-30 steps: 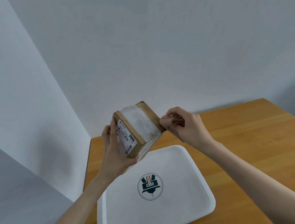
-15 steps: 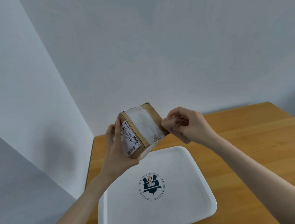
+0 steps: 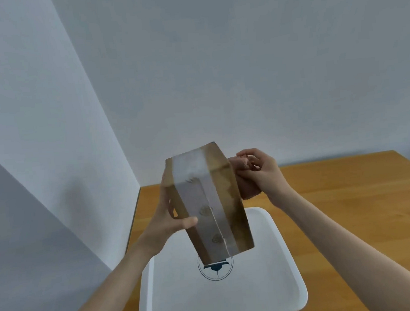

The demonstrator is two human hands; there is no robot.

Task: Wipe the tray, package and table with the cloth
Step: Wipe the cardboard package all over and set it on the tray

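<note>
The taped brown cardboard package (image 3: 210, 204), gripped by the left hand (image 3: 165, 224), has been rotated. Another face is exposed to pinkish cloth (image 3: 247, 188) clutched by the right hand (image 3: 264, 175).

one package (image 3: 207, 204), one tray (image 3: 271, 297), one tabletop (image 3: 350, 205). two hands (image 3: 166, 226) (image 3: 265, 175). one cloth (image 3: 247, 188), it seems, though bunched and blurred.
</note>
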